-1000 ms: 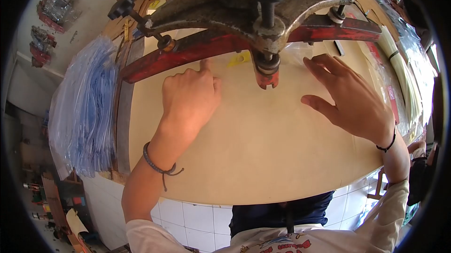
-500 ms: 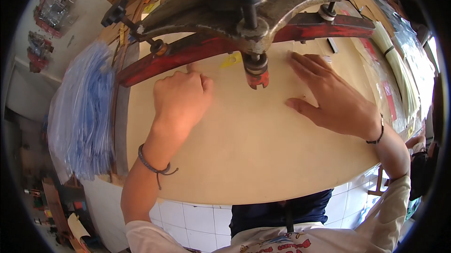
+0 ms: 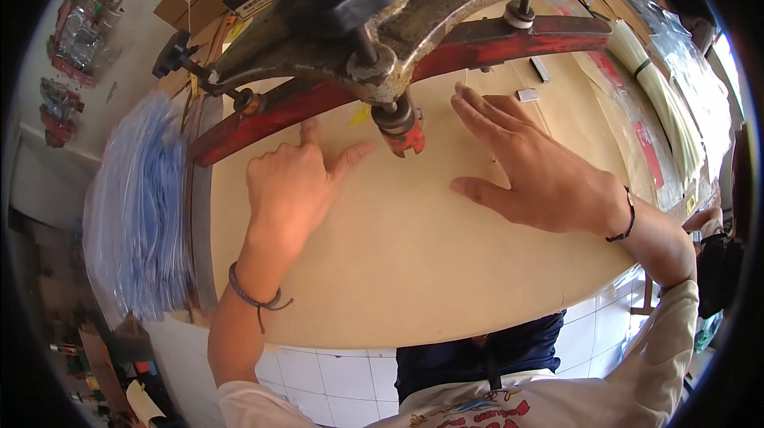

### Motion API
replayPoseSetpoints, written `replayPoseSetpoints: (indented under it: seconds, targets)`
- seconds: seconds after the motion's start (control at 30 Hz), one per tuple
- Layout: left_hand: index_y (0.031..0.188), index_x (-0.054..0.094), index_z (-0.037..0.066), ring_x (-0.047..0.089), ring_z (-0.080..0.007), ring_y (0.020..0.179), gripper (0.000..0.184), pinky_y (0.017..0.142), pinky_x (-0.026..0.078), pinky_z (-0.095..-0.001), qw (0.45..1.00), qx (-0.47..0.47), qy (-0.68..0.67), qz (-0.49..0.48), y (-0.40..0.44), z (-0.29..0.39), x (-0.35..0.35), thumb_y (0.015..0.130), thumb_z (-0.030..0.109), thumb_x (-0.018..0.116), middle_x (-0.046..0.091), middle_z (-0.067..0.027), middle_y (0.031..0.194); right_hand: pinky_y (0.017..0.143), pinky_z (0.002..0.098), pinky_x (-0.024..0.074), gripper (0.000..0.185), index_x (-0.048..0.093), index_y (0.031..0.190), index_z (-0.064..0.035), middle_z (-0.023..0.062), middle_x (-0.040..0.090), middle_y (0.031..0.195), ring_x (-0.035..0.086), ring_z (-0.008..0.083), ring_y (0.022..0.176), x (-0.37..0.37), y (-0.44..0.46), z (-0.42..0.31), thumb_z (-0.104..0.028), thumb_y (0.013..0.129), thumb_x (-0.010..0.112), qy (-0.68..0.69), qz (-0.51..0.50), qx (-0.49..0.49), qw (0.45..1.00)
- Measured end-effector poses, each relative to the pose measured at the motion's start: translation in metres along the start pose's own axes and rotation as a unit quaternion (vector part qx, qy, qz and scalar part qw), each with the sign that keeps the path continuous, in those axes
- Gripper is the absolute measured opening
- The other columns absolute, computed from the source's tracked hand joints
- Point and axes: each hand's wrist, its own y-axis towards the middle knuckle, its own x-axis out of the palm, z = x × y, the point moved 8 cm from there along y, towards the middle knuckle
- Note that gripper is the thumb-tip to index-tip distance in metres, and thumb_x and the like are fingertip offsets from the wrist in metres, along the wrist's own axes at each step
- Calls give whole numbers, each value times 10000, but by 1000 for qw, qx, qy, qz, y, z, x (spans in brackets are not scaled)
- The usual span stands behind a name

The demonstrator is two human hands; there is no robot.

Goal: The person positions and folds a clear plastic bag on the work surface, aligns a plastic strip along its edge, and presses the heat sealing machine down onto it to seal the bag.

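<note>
My left hand (image 3: 290, 181) rests on the tan sheet (image 3: 398, 269), index finger and thumb stretched out, other fingers curled, its fingertip just below the red bar (image 3: 270, 114) of the metal press (image 3: 422, 6). Flat on the right part of the sheet lies my right hand (image 3: 533, 161), fingers and thumb spread, holding nothing. Between the hands, a notched red tip (image 3: 406, 140) hangs from the press. A yellow piece (image 3: 361, 114) shows partly behind it. Two small pieces, a dark one (image 3: 540, 69) and a pale one (image 3: 528, 95), lie beyond my right hand.
A stack of bluish plastic bags (image 3: 139, 213) stands at the left edge. On the right lies a bundle of pale strips (image 3: 664, 94) with a dark band, beside clear plastic (image 3: 692, 54). Cardboard boxes (image 3: 189, 2) sit at the back left. Another person's arm (image 3: 704, 219) shows far right.
The view has shifted, so the press appears turned. My left thumb has stretched away from the fist. Both hands appear farther left, and the pale small piece now shows clearly.
</note>
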Motion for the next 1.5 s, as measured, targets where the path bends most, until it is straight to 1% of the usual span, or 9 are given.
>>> replayPoseSetpoints:
  seconds: [0.1,0.2,0.3,0.4,0.5,0.7,1.3,1.4,1.5]
  targets:
    - [1432,531,-58,688,-312,599,871,572,522,-423,999,-12,7,-29,-1,1,0,964,677,505,652,-165,610,1173,448,379,775,335,1462,187,364,369,1530,372,449,1425,-3,-1,-3,-314,968,659,22,14,-21,999]
    - [1442,521,-58,687,-311,594,872,566,520,-422,1000,-6,2,-12,-2,1,1,962,670,511,646,-164,602,1169,449,384,772,336,1461,189,368,390,1516,387,454,1421,-4,-1,-3,-311,970,660,55,25,-18,998]
    - [1344,623,-42,649,-267,486,867,482,490,-370,997,26,36,61,-5,4,-5,952,718,481,620,-122,538,1175,446,380,772,336,1466,183,367,392,1518,394,455,1422,-8,1,-5,-309,969,662,114,30,-11,993]
    - [1300,676,32,626,-253,455,639,466,482,-363,991,68,60,96,-12,15,-6,971,571,579,609,-84,531,1177,444,380,765,339,1475,170,363,376,1533,382,455,1435,-5,1,-2,-301,967,662,123,34,1,992]
    - [1174,724,80,602,-245,430,346,450,473,-352,973,157,-26,167,-26,38,-22,952,342,677,598,-48,523,1180,444,380,758,343,1480,159,358,363,1545,369,454,1447,-1,1,-2,-287,960,668,105,38,-11,994]
    - [980,700,84,616,-253,445,83,439,464,-354,951,174,-123,227,-27,43,-37,917,136,684,607,-52,532,1154,458,405,748,339,1474,156,357,371,1536,419,465,1392,1,0,-5,-247,943,678,90,68,-40,993]
    - [960,689,42,639,-298,536,36,489,469,-382,907,211,-338,134,-18,40,-19,933,54,668,647,-128,645,1117,448,420,732,338,1453,176,379,371,1512,476,461,1318,2,0,-5,-209,930,677,40,70,-60,995]
    - [829,674,-41,450,-193,416,133,443,337,-332,889,205,-385,137,-17,42,-22,951,3,644,515,-142,565,1113,447,423,728,340,1448,179,380,366,1514,487,460,1305,2,0,-4,-203,927,676,39,68,-57,995]
    - [829,675,-46,435,-161,422,141,443,329,-326,880,200,-408,137,-16,41,-20,956,7,644,506,-126,560,1112,446,425,730,338,1448,181,378,365,1514,483,457,1311,2,0,-4,-200,924,676,49,65,-54,995]
